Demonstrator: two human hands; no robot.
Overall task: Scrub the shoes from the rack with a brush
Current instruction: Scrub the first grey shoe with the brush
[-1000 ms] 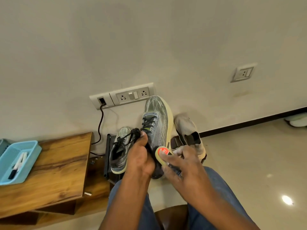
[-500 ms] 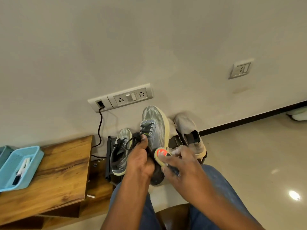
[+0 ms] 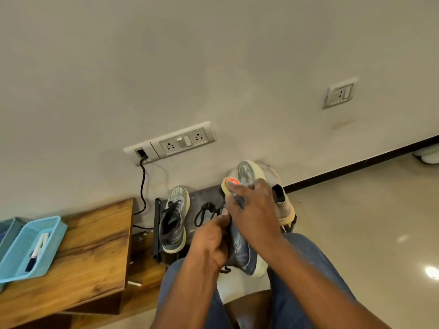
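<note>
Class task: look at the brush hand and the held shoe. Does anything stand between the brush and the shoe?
Nothing visible does. The right hand holds the brush right at the shoe, which the left hand grips. The loose lace hangs to the left, clear of the brush.

Beige wall (image 3: 213, 55) fills the upper frame, socket strip (image 3: 183, 141) centre. Glossy floor (image 3: 368, 222) at right. Wooden table (image 3: 95, 245) lower left.
</note>
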